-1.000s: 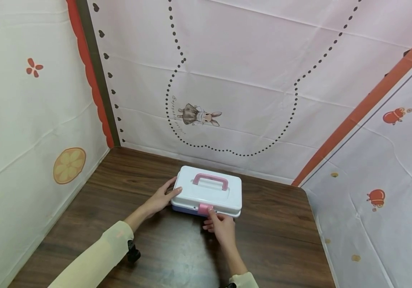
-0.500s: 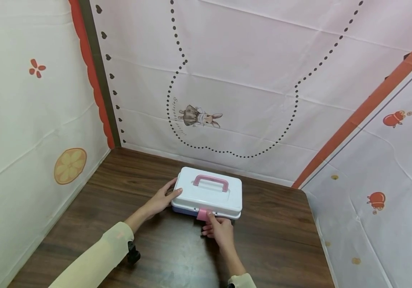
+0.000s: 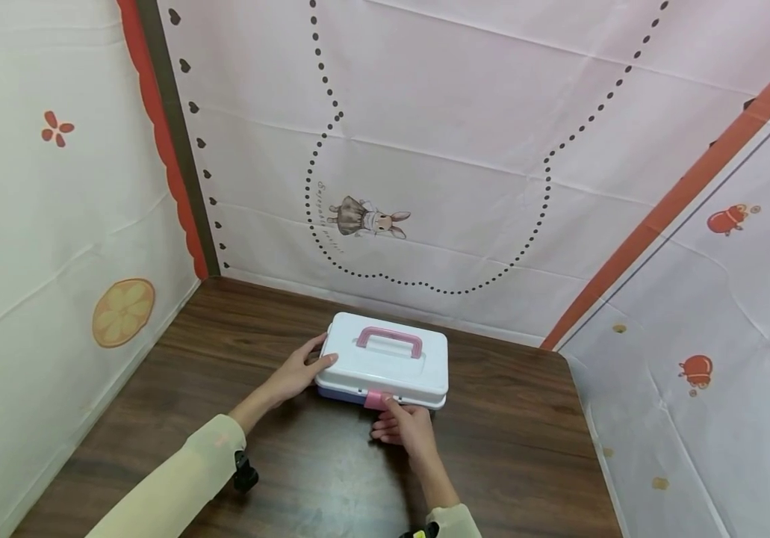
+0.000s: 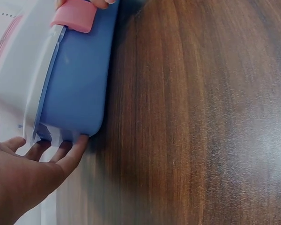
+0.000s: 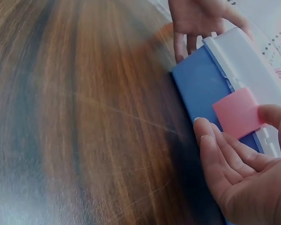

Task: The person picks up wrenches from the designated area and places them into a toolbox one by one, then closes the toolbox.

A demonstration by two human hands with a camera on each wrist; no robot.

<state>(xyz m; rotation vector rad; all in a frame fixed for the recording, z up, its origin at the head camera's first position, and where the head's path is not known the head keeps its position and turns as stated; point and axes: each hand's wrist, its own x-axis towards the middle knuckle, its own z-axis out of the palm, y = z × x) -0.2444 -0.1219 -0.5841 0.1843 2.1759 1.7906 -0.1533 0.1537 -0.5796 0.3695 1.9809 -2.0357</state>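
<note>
A white-lidded storage box [image 3: 385, 362] with a blue base [image 4: 77, 75] and a pink carry handle [image 3: 390, 338] stands on the wooden table, lid down. My left hand [image 3: 295, 373] holds its left end, thumb on top of the lid and fingers against the end wall. At the front, my right hand [image 3: 411, 432] pinches the pink latch [image 5: 238, 112]: the thumb touches the latch's upper edge and the index finger lies at its lower side. The other right fingers are bent loosely in front of the blue wall. The box's back is hidden.
The brown wooden table [image 3: 505, 448] reaches to patterned cloth walls [image 3: 445, 224] at the back and both sides. A black strap device [image 3: 245, 472] sits at the left wrist.
The pink latch has swung slightly outward and down from the lid with my right thumb and fingers on it. My left hand keeps its place on the box. The head view shifts slightly.
</note>
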